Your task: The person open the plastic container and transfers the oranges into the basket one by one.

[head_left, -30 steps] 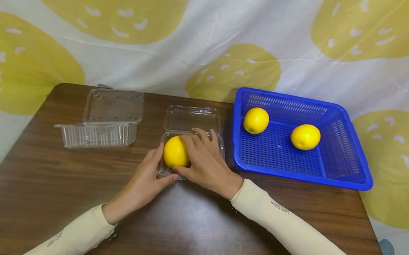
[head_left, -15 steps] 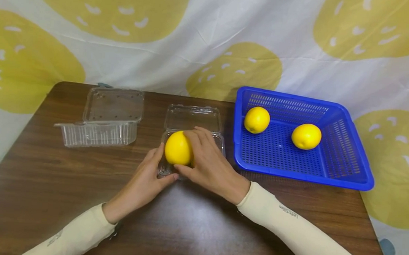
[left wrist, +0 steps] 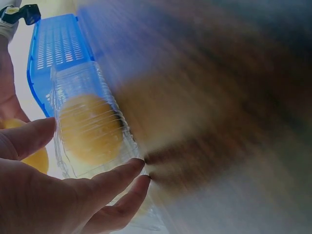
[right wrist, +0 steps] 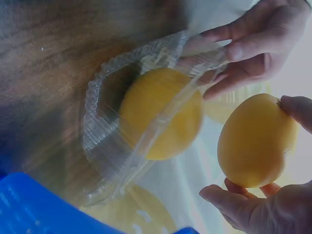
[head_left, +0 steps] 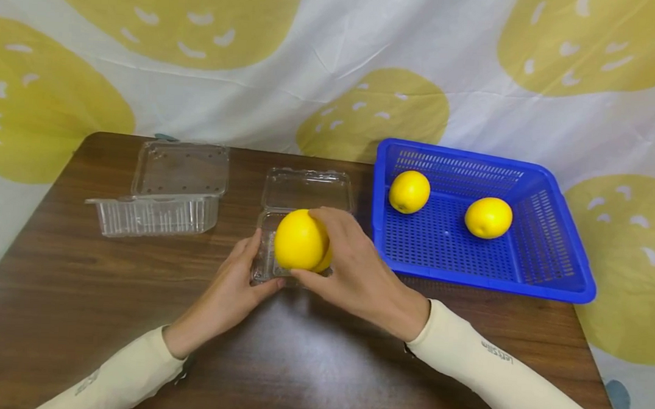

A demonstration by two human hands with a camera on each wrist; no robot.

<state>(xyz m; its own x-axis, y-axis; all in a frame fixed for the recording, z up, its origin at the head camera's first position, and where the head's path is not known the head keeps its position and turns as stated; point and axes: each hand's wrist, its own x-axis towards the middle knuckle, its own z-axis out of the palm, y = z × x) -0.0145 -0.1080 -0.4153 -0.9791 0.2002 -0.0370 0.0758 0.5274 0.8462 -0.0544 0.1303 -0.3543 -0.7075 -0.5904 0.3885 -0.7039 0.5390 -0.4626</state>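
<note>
My right hand (head_left: 365,276) grips a round yellow citrus fruit (head_left: 300,240) between thumb and fingers, held over a clear plastic clamshell box (head_left: 266,263). In the right wrist view this held fruit (right wrist: 256,144) is apart from the box, above its rim. A second citrus fruit (right wrist: 161,114) sits inside the box, mostly hidden in the head view behind the held one. My left hand (head_left: 230,298) holds the box at its near left side. The left wrist view shows its thumb at the rim and its fingers (left wrist: 119,180) along the wall. The box's lid (head_left: 308,190) lies folded back.
To the right stands a blue plastic basket (head_left: 483,287) holding two yellow citrus fruits (head_left: 410,192). Another clear clamshell box (head_left: 159,215) stands open at the left on the brown wooden table (head_left: 137,281). A patterned curtain (head_left: 244,103) hangs behind the table.
My right hand has lifted the citrus fruit from inside the box and moved it slightly right and nearer to me. My left hand stays on the box.
</note>
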